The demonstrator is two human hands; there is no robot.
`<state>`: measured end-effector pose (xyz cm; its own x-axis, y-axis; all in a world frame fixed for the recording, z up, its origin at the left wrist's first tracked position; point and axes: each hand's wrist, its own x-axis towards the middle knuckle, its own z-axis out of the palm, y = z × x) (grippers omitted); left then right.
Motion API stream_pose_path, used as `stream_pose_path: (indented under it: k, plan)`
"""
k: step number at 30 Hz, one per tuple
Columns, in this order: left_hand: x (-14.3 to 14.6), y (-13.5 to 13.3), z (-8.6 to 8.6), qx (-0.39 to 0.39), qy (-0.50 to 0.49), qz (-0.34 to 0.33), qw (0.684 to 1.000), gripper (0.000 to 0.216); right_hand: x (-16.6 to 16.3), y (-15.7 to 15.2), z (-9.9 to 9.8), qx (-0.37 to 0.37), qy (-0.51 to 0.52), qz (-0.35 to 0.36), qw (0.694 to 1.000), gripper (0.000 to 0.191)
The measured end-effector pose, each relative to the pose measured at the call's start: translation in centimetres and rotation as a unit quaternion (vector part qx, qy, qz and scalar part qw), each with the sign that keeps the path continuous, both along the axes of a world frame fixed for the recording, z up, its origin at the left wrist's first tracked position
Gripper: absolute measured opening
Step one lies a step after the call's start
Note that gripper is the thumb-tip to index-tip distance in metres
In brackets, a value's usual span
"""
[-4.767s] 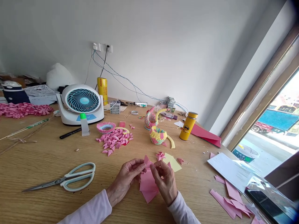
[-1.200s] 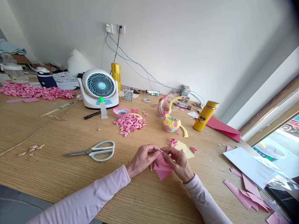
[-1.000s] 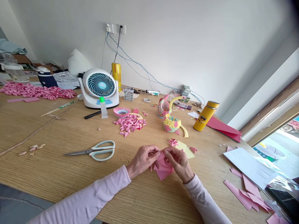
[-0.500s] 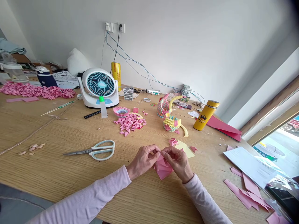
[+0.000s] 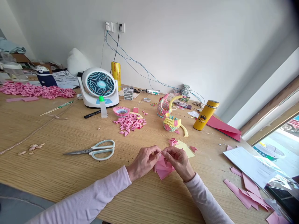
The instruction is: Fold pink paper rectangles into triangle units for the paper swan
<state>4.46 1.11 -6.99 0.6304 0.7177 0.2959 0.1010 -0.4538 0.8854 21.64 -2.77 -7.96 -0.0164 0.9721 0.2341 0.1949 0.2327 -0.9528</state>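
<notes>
My left hand point(image 5: 145, 162) and my right hand point(image 5: 179, 161) meet fingertip to fingertip near the table's front. Both are closed in a pinch on a small piece of pink paper, mostly hidden by the fingers. Below them several pink paper pieces point(image 5: 163, 173) lie on the wood. Just beyond my right hand are a few folded pink paper triangles point(image 5: 173, 142) and a pale yellow paper sheet point(image 5: 186, 149). To the left of my hands lie scissors point(image 5: 102, 150) with light blue handles, blades pointing left.
Farther back are a pile of folded pink pieces point(image 5: 130, 123), a yellow-rimmed paper swan body point(image 5: 172, 123), a white fan point(image 5: 100, 85), a glue bottle point(image 5: 103, 109) and a yellow flask point(image 5: 206, 115). Pink strips point(image 5: 247, 194) and a white booklet point(image 5: 249, 163) lie right.
My fingers have shifted very slightly at the pinch, and my right wrist has moved a little to the right. Everything else on the table stays put.
</notes>
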Motion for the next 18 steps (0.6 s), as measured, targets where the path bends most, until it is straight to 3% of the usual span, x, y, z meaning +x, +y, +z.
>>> stream_pose_path:
  k: [8,18]
  plan:
    - [-0.05,-0.03,0.23,-0.035,0.005,0.004,0.999,0.021,-0.1,-0.41,0.08,0.061,-0.118,-0.032,0.991,0.021]
    - [0.22,0.18,-0.5,-0.075,-0.017,-0.002,0.997,0.029,-0.79,-0.86,0.53,0.19,-0.275,-0.083,0.939,0.015]
